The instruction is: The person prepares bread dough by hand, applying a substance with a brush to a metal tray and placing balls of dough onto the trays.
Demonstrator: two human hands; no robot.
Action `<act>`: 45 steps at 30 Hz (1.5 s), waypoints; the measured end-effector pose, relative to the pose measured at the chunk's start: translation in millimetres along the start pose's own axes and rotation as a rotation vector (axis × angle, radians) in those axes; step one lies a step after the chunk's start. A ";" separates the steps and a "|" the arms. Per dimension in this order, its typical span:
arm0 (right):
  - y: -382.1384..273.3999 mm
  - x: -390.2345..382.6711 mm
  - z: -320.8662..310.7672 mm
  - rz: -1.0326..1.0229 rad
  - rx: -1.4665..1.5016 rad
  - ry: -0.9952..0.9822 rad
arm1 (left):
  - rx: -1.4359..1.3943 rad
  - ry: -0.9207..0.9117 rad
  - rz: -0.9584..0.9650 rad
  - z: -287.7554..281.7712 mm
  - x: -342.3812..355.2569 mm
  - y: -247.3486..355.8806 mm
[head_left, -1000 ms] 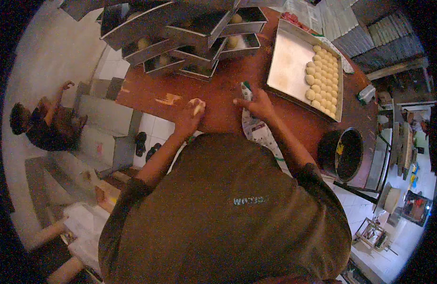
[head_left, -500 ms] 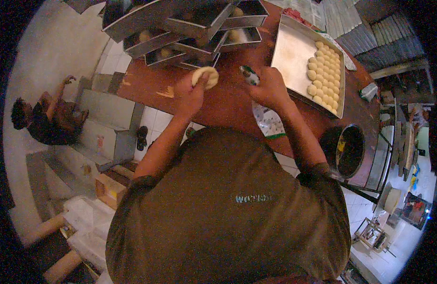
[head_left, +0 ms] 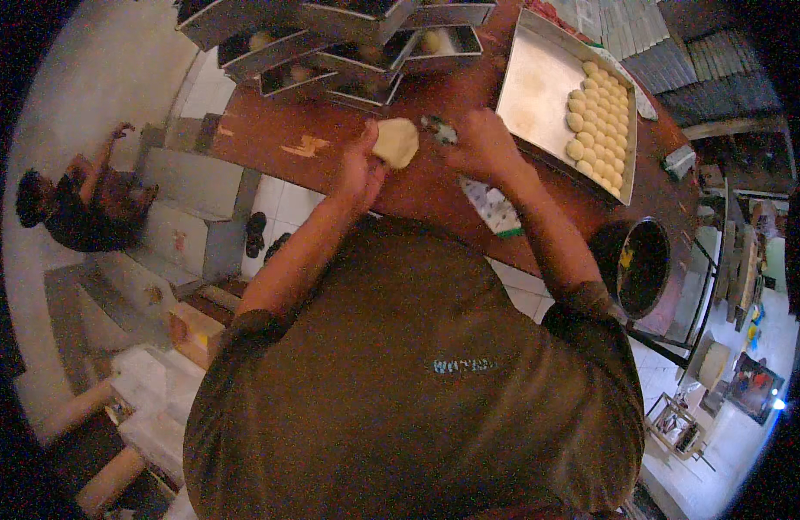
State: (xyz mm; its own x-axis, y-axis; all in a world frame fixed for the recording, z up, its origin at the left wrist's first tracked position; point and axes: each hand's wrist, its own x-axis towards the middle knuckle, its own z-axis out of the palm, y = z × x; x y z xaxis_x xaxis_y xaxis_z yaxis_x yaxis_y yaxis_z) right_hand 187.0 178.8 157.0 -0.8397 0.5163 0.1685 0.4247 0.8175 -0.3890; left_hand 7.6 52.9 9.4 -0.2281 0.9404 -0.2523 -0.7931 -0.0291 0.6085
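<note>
My left hand (head_left: 358,173) holds a flattened round of pale dough (head_left: 396,143) up above the brown table (head_left: 435,191). To its right, my right hand (head_left: 487,149) is closed on a small whitish and dark-green thing (head_left: 439,130); its kind is too blurred to make out. That thing's tip points at the dough, with a narrow gap between them. A large metal tray (head_left: 539,78) lies just beyond my right hand, with rows of round dough balls (head_left: 598,130) filling its right side.
Metal pans (head_left: 357,65) with dough pieces in them stand stacked crosswise at the far left. A patterned plastic packet (head_left: 494,206) lies under my right forearm. A dark round pot (head_left: 643,269) stands at the right. Another person (head_left: 92,204) sits on the left.
My left hand has turned and shifted right, so the dough now shows a broad flat face instead of being curled around the fingers. My right hand has moved slightly left, towards it.
</note>
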 end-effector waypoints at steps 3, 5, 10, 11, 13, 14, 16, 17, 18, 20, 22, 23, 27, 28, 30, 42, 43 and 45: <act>9.5 3.8 -16.9 -0.037 -0.086 -0.078 | -0.131 -0.030 -0.020 70.5 -14.3 29.2; 10.4 8.1 -23.2 -0.041 -0.171 -0.156 | -0.186 -0.036 -0.021 83.7 -17.0 35.8; 5.2 2.9 -41.3 -0.052 -0.261 -0.188 | -0.382 -0.190 -0.110 109.0 -39.8 48.4; 5.2 2.0 -43.0 -0.052 -0.278 -0.187 | -0.381 -0.186 -0.099 111.4 -41.7 47.4; 13.3 -0.2 -40.4 -0.085 -0.311 -0.235 | -0.535 -0.331 -0.121 103.7 -40.8 42.5; 15.2 1.2 -40.5 -0.106 -0.328 -0.255 | -0.609 -0.406 -0.127 98.6 -40.1 41.2; 13.0 -1.6 -42.4 -0.029 -0.349 -0.292 | -0.610 -0.412 -0.082 89.0 -40.6 35.2; 12.9 -1.3 -43.7 0.012 -0.361 -0.306 | -0.608 -0.417 -0.062 87.5 -39.2 35.2; 22.9 -0.6 -37.8 0.032 -0.366 -0.322 | -0.571 -0.220 -0.015 93.5 -38.6 39.3; 65.3 -6.3 -5.2 0.077 -0.377 -0.347 | -0.487 0.167 0.080 106.8 -37.7 47.1; 111.9 -21.7 41.6 0.126 -0.218 -0.200 | -0.590 -0.144 0.097 79.0 -30.7 51.8; 93.8 -14.6 35.6 0.084 -0.185 -0.135 | -0.638 -0.294 0.124 64.7 -27.2 57.4; 23.9 -7.6 2.9 -0.230 0.159 0.468 | -0.539 -0.002 0.075 70.6 -31.1 82.6; 8.5 -0.3 -4.3 -0.309 0.151 0.471 | -0.518 0.034 0.065 76.2 -32.3 84.4; -15.4 2.5 -12.3 -0.447 0.127 0.468 | -0.471 0.080 0.025 69.1 -34.1 79.6; -24.6 1.1 -16.2 -0.076 0.527 0.337 | 0.264 0.019 -0.004 73.9 -38.7 69.0; -22.9 -6.1 -15.7 -0.259 0.337 0.425 | 0.116 0.027 -0.050 70.0 -34.6 68.4; -23.1 -22.1 -10.9 -0.385 0.076 0.357 | -0.005 0.020 -0.136 73.1 -38.1 67.0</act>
State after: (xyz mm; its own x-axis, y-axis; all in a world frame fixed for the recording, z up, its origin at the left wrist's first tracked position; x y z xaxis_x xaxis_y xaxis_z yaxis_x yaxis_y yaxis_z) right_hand 199.4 151.3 172.2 -0.7566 0.2481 0.6050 0.0713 0.9510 -0.3008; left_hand 4.4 39.9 114.8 -0.1293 0.9288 -0.3474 -0.8205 0.0965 0.5635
